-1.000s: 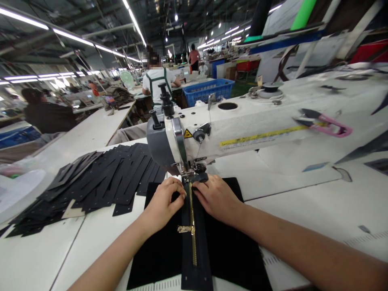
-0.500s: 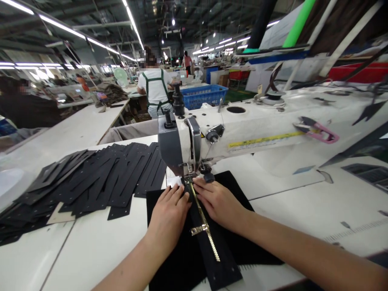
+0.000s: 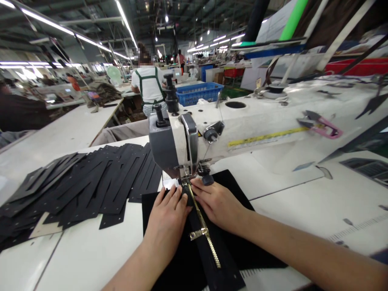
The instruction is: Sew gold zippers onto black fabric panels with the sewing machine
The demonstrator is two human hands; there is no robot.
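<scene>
A white sewing machine (image 3: 257,121) has its needle and foot over a black strip (image 3: 210,258) with a gold zipper (image 3: 201,220). The zipper's metal pull (image 3: 197,234) points left. Under the strip lies a larger black fabric piece (image 3: 169,268). My left hand (image 3: 168,220) rests flat on the fabric left of the zipper, fingers spread near the foot. On the right side, my right hand (image 3: 218,204) lies on the fabric, fingers extended, fingertips beside the foot and the zipper's upper end.
Many black slotted pieces (image 3: 100,182) are heaped on the white table (image 3: 81,258) at left. Pink-handled snips (image 3: 329,128) lie on the machine arm. Behind stand a blue basket (image 3: 198,93) and a person in a white shirt (image 3: 150,85) facing away.
The view has shifted slightly, so the machine head and the heap appear farther left. Both hands keep nearly the same places on the fabric beside the foot.
</scene>
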